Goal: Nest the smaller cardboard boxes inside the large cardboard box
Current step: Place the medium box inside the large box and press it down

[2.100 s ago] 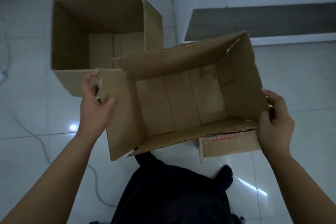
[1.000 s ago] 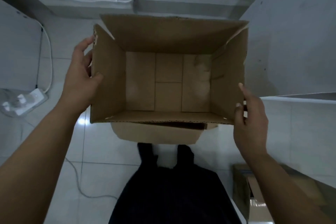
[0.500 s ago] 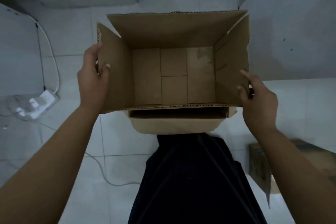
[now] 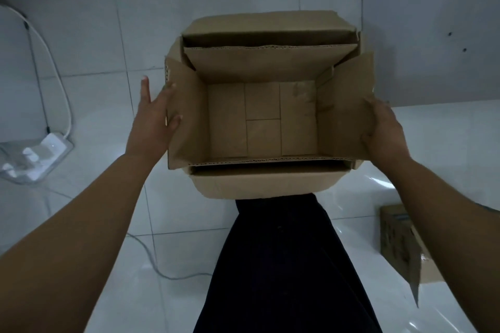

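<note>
The large cardboard box (image 4: pixel 259 184) stands open on the floor in front of my legs. A smaller cardboard box (image 4: pixel 262 121) sits inside it, empty, its flaps sticking up above the large box's rim. My left hand (image 4: pixel 154 121) lies flat against the outside of the smaller box's left flap, fingers spread and straight, thumb touching the flap's edge. Curled over the edge of the right flap, my right hand (image 4: pixel 384 130) holds it. A narrow gap shows between the two boxes at the near and far sides.
Another small cardboard box (image 4: pixel 400 246) lies on the glossy white floor at the lower right. A white power strip (image 4: pixel 40 154) with cables lies at the left. A grey wall (image 4: pixel 433 35) rises just right of the boxes. My dark-clothed legs (image 4: pixel 276 265) are below.
The smaller box has gone down from above the large box into it. My left hand has loosened from gripping the left flap to lying flat with fingers spread.
</note>
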Demonstrator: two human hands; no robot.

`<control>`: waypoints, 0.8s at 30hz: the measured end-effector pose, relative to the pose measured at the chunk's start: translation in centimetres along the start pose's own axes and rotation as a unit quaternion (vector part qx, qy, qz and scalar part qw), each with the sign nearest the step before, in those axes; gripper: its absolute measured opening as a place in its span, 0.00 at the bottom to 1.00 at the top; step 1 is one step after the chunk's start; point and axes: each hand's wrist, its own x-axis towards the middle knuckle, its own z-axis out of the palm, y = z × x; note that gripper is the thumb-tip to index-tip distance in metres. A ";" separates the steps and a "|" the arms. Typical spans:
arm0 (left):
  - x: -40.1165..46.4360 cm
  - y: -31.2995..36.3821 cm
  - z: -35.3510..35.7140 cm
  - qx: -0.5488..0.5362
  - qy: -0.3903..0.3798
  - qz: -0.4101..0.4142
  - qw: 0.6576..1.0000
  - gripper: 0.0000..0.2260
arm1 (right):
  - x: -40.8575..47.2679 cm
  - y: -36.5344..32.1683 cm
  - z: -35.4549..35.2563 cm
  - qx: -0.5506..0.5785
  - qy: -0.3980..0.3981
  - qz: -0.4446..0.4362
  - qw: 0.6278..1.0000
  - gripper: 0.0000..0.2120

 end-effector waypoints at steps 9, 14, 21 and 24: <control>2.6 -1.0 2.6 0.101 -0.018 0.056 0.993 0.25 | 2.2 2.2 1.3 -0.112 0.005 -0.024 0.993 0.34; 3.6 -1.2 3.4 0.170 -0.007 0.056 0.984 0.23 | 3.8 4.2 1.5 -0.316 -0.013 -0.140 0.938 0.39; 5.2 -1.3 4.4 0.328 -0.022 0.172 0.928 0.16 | 7.5 4.2 1.7 -0.568 -0.052 -0.255 0.781 0.38; 5.0 -1.0 4.7 0.356 -0.022 0.171 0.918 0.16 | 7.9 3.6 2.3 -0.616 -0.039 -0.248 0.747 0.38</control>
